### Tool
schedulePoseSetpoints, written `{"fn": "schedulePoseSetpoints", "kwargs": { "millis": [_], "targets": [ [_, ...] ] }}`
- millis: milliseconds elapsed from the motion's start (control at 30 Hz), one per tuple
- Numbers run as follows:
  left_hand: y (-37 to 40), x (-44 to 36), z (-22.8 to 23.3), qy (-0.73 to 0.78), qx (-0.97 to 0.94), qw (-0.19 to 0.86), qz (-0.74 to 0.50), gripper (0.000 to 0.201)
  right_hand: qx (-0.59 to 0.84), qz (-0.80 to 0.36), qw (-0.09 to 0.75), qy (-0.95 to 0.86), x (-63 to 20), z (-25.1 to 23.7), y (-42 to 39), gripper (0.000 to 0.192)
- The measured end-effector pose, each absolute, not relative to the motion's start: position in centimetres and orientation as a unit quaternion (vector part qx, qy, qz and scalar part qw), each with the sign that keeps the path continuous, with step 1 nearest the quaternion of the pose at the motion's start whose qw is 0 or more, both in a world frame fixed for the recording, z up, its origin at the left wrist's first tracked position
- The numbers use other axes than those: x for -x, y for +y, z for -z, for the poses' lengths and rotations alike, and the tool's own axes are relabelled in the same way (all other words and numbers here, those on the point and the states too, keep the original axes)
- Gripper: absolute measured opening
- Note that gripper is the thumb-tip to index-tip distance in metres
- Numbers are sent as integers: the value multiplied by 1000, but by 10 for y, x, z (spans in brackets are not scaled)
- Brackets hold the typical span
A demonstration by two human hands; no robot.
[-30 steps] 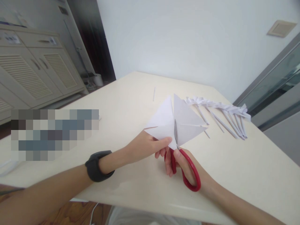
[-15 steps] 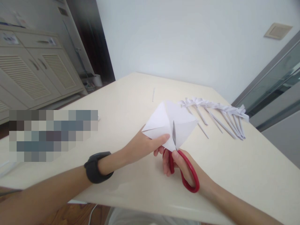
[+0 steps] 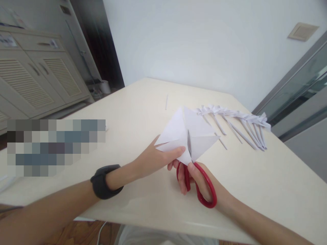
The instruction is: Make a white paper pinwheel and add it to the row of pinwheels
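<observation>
A white square of paper (image 3: 201,122), slit from its corners toward the middle, is held above the table. My left hand (image 3: 160,158) pinches its near left side, thumb on top and fingers underneath. My right hand (image 3: 199,180) grips red-handled scissors (image 3: 212,194), with fingers and thumb through the loops. The scissor blades straddle the paper at its near corner, one blade showing on top along the cut. The other blade is hidden below the paper.
Several white paper pinwheels on rolled paper sticks (image 3: 251,136) lie in a row at the right of the table (image 3: 148,200). A short white stick (image 3: 167,102) lies toward the back. At the left a patch is pixelated. A lined bin (image 3: 163,234) stands below the front edge.
The paper's flaps have spread a little wider apart, with the right corner shifted slightly right. Both hands keep their grips, and the view has moved slightly.
</observation>
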State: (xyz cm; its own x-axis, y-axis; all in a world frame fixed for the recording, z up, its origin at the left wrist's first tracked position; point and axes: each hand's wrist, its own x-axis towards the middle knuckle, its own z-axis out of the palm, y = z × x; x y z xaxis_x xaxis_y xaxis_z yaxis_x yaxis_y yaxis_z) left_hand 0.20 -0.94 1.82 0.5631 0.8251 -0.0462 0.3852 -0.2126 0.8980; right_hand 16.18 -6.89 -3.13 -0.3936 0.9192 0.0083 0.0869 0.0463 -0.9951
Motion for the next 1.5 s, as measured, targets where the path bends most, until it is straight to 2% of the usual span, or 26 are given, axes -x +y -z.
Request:
{"fn": "schedulePoseSetpoints", "kwargs": {
  "millis": [567,1100,1267,1500],
  "targets": [
    [-9,-2,-12,371,-753,504,-201,42,397,-544,390,-628,-161,35,-66,54],
    [-7,-2,2,354,-746,511,-239,40,403,-527,380,-645,-163,31,-67,59],
    [-8,-1,0,347,-740,523,-245,42,405,-527,362,-654,-162,32,-66,54],
    [-4,2,-4,368,-687,481,-401,41,419,-502,278,-704,-172,18,-64,35]
  ]
}}
